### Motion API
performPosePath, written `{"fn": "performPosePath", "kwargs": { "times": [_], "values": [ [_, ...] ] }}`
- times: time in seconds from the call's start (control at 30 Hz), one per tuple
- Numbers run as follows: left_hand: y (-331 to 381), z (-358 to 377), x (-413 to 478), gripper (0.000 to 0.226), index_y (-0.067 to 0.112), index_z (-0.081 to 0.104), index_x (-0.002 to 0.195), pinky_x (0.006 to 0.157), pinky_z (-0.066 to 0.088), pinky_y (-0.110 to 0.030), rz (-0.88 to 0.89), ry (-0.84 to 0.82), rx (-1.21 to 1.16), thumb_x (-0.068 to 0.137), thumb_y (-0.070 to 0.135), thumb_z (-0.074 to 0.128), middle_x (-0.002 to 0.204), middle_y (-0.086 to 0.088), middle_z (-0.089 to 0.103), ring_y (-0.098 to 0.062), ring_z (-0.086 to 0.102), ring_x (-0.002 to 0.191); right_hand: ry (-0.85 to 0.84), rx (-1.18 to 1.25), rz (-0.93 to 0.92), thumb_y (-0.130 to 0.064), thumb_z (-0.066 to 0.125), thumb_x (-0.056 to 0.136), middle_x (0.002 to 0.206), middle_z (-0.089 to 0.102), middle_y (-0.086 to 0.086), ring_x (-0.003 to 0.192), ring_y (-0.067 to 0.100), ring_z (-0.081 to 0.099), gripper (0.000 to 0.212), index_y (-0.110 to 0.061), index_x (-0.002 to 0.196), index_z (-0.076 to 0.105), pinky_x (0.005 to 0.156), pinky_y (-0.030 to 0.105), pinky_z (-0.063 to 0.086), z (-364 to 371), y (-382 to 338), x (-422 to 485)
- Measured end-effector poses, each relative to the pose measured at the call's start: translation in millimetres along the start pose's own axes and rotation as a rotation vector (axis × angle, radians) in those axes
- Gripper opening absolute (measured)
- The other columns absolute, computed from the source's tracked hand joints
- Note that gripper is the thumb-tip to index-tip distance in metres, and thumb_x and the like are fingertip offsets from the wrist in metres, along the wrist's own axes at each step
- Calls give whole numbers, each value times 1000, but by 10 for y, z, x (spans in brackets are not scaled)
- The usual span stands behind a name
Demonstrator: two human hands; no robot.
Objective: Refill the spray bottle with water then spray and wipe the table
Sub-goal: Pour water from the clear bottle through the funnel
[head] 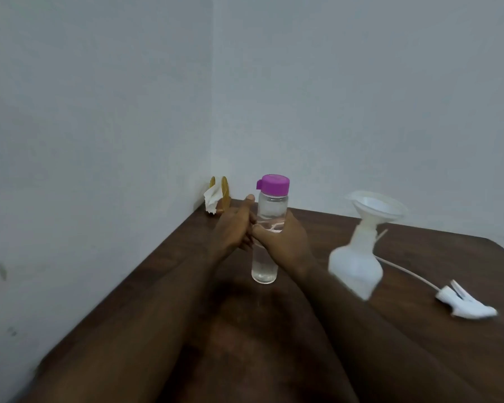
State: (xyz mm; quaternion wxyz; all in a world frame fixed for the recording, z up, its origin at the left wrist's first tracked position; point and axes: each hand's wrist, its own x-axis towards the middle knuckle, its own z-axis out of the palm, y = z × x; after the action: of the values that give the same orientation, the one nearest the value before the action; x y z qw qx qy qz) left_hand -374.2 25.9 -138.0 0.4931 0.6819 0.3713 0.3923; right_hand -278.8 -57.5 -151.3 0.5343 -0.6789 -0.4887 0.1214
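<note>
- The dark wooden table (419, 359) runs into a corner of plain pale walls, and everything for the task sits on it.
- The right hand (285, 242) wraps its fingers and thumb round the middle of the clear water bottle (272, 205), which is upright with its base at the table top.
- The left hand (236, 228) lies against the bottle's left side beside the right thumb. Its fingers look mostly straight and its thumb is raised; blur hides any firmer hold.
- The white spray bottle (355, 266) stands well to the right, blurred, with its neck open.
- A white funnel (376, 209) sits in that neck.
- The spray head (466, 303) lies on the table further right, its tube (405, 271) trailing back toward the bottle.
- A napkin holder (223, 196) with a tissue (211, 200) stands in the corner, handy for the wiping.
- The purple cap (274, 183) is on, so I judge the refill step is in hand with no pouring begun.
- The next move calls for opening the cap, one hand steadying the bottle, then tipping it slowly over the funnel.
- No brand or writing is readable; faint pinkish marks on the water bottle are too blurred to read.
</note>
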Motion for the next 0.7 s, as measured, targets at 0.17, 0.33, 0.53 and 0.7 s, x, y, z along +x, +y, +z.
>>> {"fn": "performPosePath", "kwargs": {
  "times": [0.17,0.33,0.53,0.7],
  "values": [
    [232,370,-517,39,22,59,81,56,45,-12,111,-69,-104,105,30,29,78,2,66,3,62,61,26,61,-49,-42,74,67,98,72,-9,87,4,70,46,-30,109,63,78,28,59,-442,78,-626],
    [763,615,-873,54,13,67,95,72,54,-32,223,-143,-347,94,59,38,91,-7,71,-20,67,83,145,109,-83,-8,73,72,64,61,-7,59,0,60,16,-7,81,60,56,14,50,-869,114,-1010],
    [1089,962,-1126,35,-1,68,104,83,56,-39,380,-494,-313,79,24,68,102,-17,71,-30,70,91,115,143,-46,-13,76,70,79,72,2,72,10,69,25,-14,93,64,67,28,57,-1242,215,-1092],
    [1081,1254,-1115,36,20,70,103,90,56,-46,397,-528,-149,70,22,82,109,-9,70,-29,65,105,62,145,-24,-12,78,77,78,70,-1,72,9,68,22,-11,94,65,64,23,53,-1539,322,-1062]
  ]
}}
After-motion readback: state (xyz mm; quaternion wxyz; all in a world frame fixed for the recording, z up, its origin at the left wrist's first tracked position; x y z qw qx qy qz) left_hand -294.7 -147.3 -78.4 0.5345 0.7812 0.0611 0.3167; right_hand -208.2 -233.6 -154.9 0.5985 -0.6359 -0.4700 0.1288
